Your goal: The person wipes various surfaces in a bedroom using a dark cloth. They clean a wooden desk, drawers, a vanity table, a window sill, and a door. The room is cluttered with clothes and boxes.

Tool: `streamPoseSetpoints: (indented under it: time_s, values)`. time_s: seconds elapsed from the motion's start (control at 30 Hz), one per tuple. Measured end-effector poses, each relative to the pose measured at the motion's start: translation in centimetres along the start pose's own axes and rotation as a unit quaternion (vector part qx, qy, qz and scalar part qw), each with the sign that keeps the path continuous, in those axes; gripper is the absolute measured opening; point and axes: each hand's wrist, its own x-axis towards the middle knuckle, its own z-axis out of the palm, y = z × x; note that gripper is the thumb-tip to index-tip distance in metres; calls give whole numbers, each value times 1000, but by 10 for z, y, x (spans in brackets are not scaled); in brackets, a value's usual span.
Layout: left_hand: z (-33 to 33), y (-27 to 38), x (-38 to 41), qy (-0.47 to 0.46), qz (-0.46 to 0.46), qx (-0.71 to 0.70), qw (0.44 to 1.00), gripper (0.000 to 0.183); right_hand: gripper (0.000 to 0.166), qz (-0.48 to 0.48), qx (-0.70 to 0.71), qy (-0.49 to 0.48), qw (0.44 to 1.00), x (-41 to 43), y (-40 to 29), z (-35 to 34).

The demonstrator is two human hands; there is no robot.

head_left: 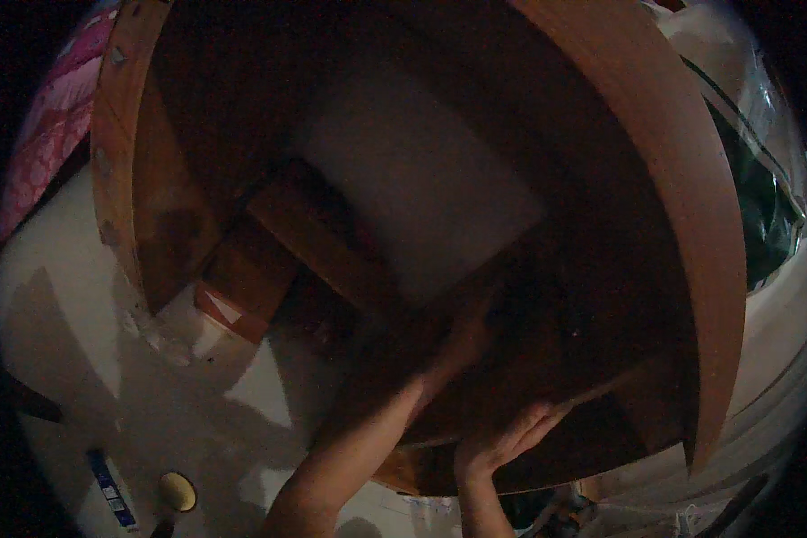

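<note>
A large wooden cabinet-like frame (706,235) opens before me, its inside in deep shadow. My left hand (474,326) reaches into it, the forearm crossing from the bottom; the fingers are lost in the dark. Lower right, my right hand (521,434) is at the edge of a dark wooden panel (619,393) and appears to grip it, with its fingertips partly hidden. Beyond my left hand is a dim greyish rectangular surface (417,181). A wooden board (316,245) stands left of that surface, with a brown wooden piece (249,276) beside it.
Pink patterned fabric (47,128) lies past the left wooden side (114,148). At right is a dark green item (753,202) near clear plastic and pale cloth (780,296). A blue strip-shaped package (111,491) and a round yellowish object (178,491) are on the pale floor (195,417).
</note>
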Motion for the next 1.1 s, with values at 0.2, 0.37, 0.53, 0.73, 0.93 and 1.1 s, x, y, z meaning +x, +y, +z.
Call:
streamPoseSetpoints:
  time_s: [0.2,0.37,0.53,0.73,0.93,1.1]
  values:
    - [-9,-106,8,120,15,81,989,48,70,7,15,-28,999,-7,15,-2]
    - [-27,-199,-154,49,-120,25,991,51,73,-75,-78,-54,993,14,26,-17]
    - [-103,-299,-296,167,-181,288,925,57,73,-64,6,-54,996,5,-20,30]
    - [-55,-195,-242,121,-185,71,973,58,71,-115,-89,-25,989,6,7,4]
    - [-81,-226,-142,120,-73,96,985,46,66,-268,-324,-26,907,9,56,-10]
    - [-96,-271,-180,182,-172,32,968,46,63,-132,-116,18,984,11,36,12]
